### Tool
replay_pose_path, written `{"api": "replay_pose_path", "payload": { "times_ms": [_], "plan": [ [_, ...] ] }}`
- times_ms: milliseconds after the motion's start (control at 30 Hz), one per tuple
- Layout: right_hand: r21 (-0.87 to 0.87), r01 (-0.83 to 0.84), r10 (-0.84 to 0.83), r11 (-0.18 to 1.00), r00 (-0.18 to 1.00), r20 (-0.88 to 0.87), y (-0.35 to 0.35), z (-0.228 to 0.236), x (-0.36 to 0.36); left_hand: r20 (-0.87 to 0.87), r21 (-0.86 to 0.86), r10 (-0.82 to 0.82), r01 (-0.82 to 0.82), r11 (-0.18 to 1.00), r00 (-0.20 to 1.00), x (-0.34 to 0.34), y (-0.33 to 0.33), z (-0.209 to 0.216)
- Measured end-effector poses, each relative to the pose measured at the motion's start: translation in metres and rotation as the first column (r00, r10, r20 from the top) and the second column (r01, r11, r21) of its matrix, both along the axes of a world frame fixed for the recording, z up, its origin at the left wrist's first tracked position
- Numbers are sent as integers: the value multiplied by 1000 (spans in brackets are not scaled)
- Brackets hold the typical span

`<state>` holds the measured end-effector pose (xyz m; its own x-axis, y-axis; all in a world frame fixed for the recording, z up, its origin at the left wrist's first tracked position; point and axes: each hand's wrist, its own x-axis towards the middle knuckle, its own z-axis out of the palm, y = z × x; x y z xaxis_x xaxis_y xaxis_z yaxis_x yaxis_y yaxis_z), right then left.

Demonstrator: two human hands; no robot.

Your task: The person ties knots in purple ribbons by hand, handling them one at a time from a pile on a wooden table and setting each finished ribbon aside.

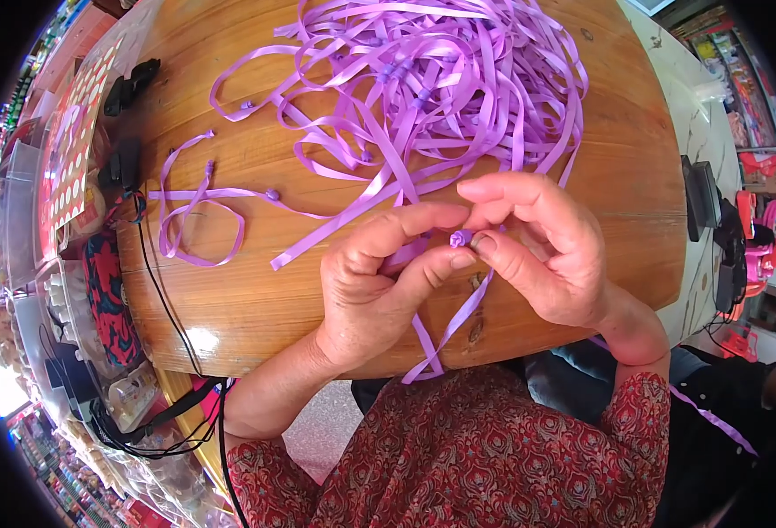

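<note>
Near the front of the wooden table, a small knot (461,238) in a purple ribbon sits between the fingertips of both my hands. My left hand (375,286) has its thumb tip against the knot's near side, the index finger curved above. From the other side my right hand (551,251) grips at the knot with thumb and fingers, the other fingers curled. Below my hands a length of the ribbon (467,312) loops down over the table's front edge. Beyond them lies a large tangled heap of purple ribbon (441,88) with several small knots.
A separate knotted ribbon (238,229) curls on the left of the wooden table (256,308). Along the left edge run black cables (172,304), beside a red and dark patterned pouch (110,299). A dark flat device (700,198) stands at the right edge.
</note>
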<state>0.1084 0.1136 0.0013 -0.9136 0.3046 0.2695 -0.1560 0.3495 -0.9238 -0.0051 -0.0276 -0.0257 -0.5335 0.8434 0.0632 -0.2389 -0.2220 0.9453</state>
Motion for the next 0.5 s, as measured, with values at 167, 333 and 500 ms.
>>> {"api": "replay_pose_path", "payload": {
  "times_ms": [167,333,500],
  "plan": [
    [-383,-83,148,920,979,143,0,7,-1,-294,16,-60,68,998,954,-13,-4,-9],
    [-467,-81,177,880,970,165,-6,11,-5,133,102,-150,137,985,980,-6,1,-4],
    [-351,-160,195,923,979,65,-10,-1,-9,410,232,-263,178,956,873,-2,-2,-10]
  ]
}}
